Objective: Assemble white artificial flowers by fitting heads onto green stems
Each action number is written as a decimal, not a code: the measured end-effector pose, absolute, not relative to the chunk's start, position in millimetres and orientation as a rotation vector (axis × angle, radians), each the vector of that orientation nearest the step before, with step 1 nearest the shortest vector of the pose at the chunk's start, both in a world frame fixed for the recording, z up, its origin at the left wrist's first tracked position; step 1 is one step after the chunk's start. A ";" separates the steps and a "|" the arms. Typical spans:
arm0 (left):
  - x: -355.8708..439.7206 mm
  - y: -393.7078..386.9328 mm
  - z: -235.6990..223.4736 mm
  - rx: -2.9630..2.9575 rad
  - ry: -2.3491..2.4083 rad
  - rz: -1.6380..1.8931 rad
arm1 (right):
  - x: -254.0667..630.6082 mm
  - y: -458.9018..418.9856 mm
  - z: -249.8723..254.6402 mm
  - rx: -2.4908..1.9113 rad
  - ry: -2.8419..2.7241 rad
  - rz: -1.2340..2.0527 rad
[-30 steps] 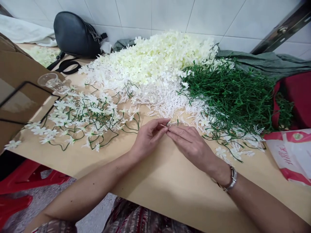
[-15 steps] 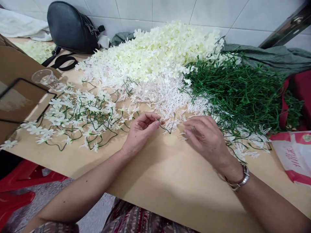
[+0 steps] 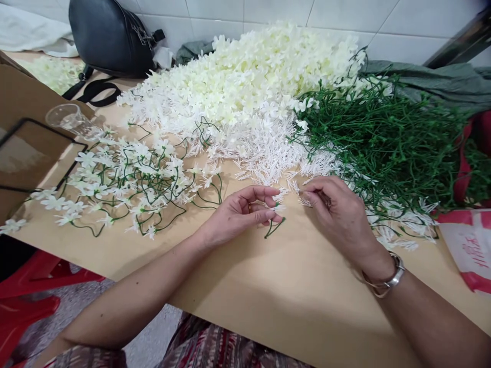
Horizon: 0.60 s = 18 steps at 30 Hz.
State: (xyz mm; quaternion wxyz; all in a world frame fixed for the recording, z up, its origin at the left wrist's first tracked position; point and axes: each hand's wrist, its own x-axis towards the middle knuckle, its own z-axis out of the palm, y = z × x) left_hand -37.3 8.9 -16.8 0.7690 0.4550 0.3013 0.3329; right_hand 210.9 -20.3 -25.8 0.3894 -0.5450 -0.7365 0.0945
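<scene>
My left hand (image 3: 245,210) pinches a short green plastic stem (image 3: 274,229) between thumb and fingers. A small white piece shows at the stem's top by the fingertips. My right hand (image 3: 339,212) is closed in a pinch just to the right, its fingertips close to a few thin white flower stamens (image 3: 304,202) on the table. What it grips, if anything, is too small to make out. Beyond both hands lies a heap of white stamens (image 3: 264,145). Stemmed white artificial flowers (image 3: 138,174) are spread left of my left hand.
Loose cream petals (image 3: 245,76) are heaped at the back by the tiled wall. A pile of green stems (image 3: 391,138) lies at right, with a red and white bag (image 3: 468,245) before it. At left are a clear plastic cup (image 3: 71,120), a cardboard box (image 3: 30,97) and a black bag (image 3: 109,38).
My left hand has moved right with the green stem, which now hangs below its fingers. My right hand's fingers have drawn together into a pinch, slightly to the right.
</scene>
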 end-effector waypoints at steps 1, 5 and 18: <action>-36.8 8.8 -16.1 0.994 0.663 0.702 | 210.2 -20.7 -23.4 -1.387 -1.822 0.250; -35.0 9.1 -15.0 1.018 0.695 0.701 | 206.2 -25.0 -13.7 -1.375 -1.703 0.369; -31.1 10.0 -25.1 1.028 0.608 0.766 | 188.0 -43.7 -1.6 -1.222 -1.677 0.948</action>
